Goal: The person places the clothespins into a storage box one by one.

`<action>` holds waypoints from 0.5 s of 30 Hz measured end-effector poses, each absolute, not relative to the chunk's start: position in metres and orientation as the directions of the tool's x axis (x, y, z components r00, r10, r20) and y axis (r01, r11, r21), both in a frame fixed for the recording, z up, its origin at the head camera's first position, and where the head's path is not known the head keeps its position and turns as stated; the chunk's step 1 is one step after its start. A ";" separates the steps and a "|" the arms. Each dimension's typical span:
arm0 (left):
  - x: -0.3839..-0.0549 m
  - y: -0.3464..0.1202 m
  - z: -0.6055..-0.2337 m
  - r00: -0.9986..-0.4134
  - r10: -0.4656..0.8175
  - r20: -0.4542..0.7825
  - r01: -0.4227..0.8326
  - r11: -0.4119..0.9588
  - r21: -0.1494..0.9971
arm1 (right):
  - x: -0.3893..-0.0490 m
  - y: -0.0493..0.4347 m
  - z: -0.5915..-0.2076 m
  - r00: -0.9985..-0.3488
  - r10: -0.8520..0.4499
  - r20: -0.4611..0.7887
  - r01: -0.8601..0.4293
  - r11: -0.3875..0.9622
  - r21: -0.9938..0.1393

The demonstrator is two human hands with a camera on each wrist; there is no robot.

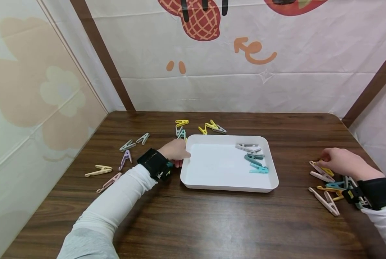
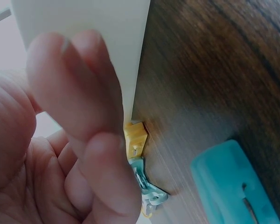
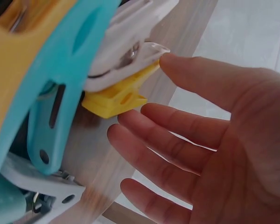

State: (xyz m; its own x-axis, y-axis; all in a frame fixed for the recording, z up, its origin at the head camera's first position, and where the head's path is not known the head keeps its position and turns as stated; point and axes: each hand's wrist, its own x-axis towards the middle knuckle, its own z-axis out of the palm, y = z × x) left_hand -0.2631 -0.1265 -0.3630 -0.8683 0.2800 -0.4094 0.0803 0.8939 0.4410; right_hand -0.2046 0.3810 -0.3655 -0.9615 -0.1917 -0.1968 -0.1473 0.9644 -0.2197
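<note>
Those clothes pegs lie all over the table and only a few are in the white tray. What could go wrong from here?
The right hand reaches into a heap of pegs near the table's right edge; a nudge might knock some off. The left hand rests against the tray wall, so a push could slide the tray and shift the grey and teal pegs inside. The heap looks tangled, so lifting one peg may drag others along.

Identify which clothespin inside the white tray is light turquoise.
The clothespin nearest the tray's front edge, lowest of the cluster at its right; the others are grey or darker teal.
</note>
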 end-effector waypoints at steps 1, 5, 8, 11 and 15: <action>-0.263 -0.126 -0.363 -0.868 0.280 -0.410 0.079 0.894 0.441 | -0.205 0.381 -0.366 -0.961 -0.194 -0.198 -0.149 0.963 -0.223; -0.263 -0.126 -0.362 -0.868 0.276 -0.413 0.075 0.895 0.439 | -0.207 0.378 -0.366 -0.958 -0.200 -0.205 -0.153 0.962 -0.226; -0.263 -0.126 -0.362 -0.867 0.274 -0.417 0.072 0.896 0.437 | -0.209 0.377 -0.365 -0.956 -0.201 -0.214 -0.154 0.964 -0.216; -0.263 -0.126 -0.362 -0.865 0.276 -0.419 0.072 0.895 0.440 | -0.209 0.375 -0.365 -0.956 -0.195 -0.218 -0.153 0.968 -0.198; -0.263 -0.126 -0.362 -0.865 0.275 -0.421 0.069 0.895 0.442 | -0.210 0.372 -0.365 -0.954 -0.195 -0.229 -0.152 0.970 -0.190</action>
State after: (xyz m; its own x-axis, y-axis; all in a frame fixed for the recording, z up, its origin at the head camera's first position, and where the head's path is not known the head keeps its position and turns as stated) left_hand -0.2629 -0.1259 -0.3622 -0.8645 0.2748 -0.4208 0.0694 0.8946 0.4415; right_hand -0.2103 0.3722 -0.3653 -0.9537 -0.1947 -0.2291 -0.1522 0.9698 -0.1905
